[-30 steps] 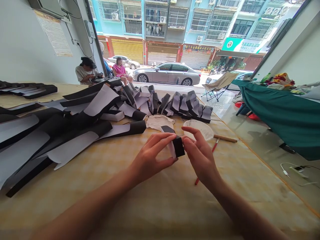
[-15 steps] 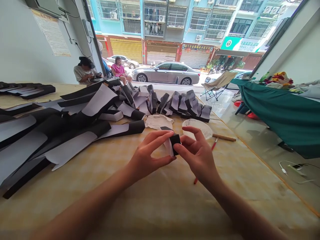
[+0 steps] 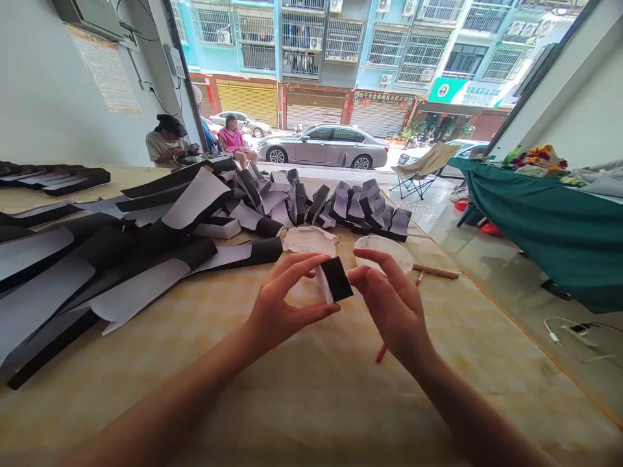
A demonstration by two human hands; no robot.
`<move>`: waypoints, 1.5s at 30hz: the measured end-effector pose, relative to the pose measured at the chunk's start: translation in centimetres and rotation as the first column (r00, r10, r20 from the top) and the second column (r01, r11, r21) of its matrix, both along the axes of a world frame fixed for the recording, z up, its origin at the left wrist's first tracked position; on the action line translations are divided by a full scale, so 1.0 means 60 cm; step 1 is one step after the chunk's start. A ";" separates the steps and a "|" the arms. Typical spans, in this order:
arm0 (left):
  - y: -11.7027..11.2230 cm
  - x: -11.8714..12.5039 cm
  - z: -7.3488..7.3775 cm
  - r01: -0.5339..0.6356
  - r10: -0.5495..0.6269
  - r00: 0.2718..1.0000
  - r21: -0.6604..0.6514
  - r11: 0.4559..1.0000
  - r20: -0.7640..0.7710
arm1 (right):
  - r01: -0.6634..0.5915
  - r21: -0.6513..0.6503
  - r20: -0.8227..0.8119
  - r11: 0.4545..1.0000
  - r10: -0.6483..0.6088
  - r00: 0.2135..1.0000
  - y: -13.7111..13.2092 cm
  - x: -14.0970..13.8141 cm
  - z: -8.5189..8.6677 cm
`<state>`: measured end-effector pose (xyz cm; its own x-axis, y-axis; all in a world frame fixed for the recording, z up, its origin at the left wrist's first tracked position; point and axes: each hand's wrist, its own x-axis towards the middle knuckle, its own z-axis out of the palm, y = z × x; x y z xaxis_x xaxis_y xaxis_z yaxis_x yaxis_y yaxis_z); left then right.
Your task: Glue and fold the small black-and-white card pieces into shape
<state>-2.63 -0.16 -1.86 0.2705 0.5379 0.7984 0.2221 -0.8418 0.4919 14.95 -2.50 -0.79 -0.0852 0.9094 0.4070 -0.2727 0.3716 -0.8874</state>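
My left hand (image 3: pixel 277 299) pinches a small black-and-white folded paper box piece (image 3: pixel 339 280) between thumb and fingers, above the middle of the table. Its black face is turned toward me, with a white side on the left. My right hand (image 3: pixel 396 308) is just right of the piece, fingers loosely bent and apart, with nothing visible in them. A fingertip is at or very near the piece's right edge; contact is unclear. Beneath the right hand lies a red pen (image 3: pixel 381 353), partly hidden. Behind the hands are a crumpled white cloth (image 3: pixel 310 239) and a shallow white dish (image 3: pixel 392 249).
Long black-and-white folded pieces (image 3: pixel 141 285) pile up on the left. Shorter box pieces (image 3: pixel 370 198) crowd the table's far side. A wooden stick (image 3: pixel 435 271) lies near the right edge. Two people sit beyond the table; a green-draped table (image 3: pixel 540 227) stands right.
My right thumb and fingers have drawn back from the piece's black face. My left hand keeps the piece, which is now tilted with more of its black face showing.
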 end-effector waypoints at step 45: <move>-0.003 0.010 0.000 0.016 0.024 0.989 0.266 0.964 -0.144 | 0.072 -0.044 0.162 0.996 -0.064 0.985 -0.019 -0.011 0.013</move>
